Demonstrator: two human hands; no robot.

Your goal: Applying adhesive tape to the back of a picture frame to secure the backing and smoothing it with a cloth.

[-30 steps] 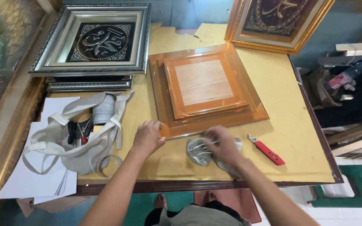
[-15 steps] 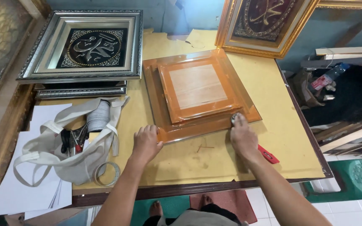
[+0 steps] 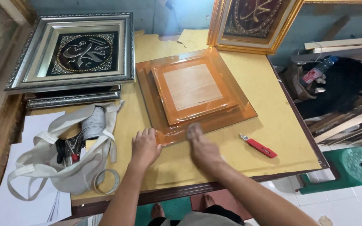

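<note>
Where the orange-wrapped frame [image 3: 195, 90] lay near the middle of the desk [image 3: 281, 125], it sat flat, roughly square, turned slightly so its near edge slanted up toward the right. The left hand [image 3: 145, 146] rested spread and flat on the near-left corner of the wrapping. The right hand [image 3: 202, 146] pressed on the near edge just beside it; blur hid its fingers, so its grip could not be told. A red utility knife [image 3: 258, 146] lay to the right, apart from the frame, its long axis slanting toward the near-right corner, with bare desk around it. A white cloth bag [image 3: 70, 150] and a tape ring [image 3: 105, 181] crowded the near-left edge. A silver-framed black panel [image 3: 74, 52] occupied the far-left corner; a gold-framed panel [image 3: 254, 23] leaned at the far edge.
</note>
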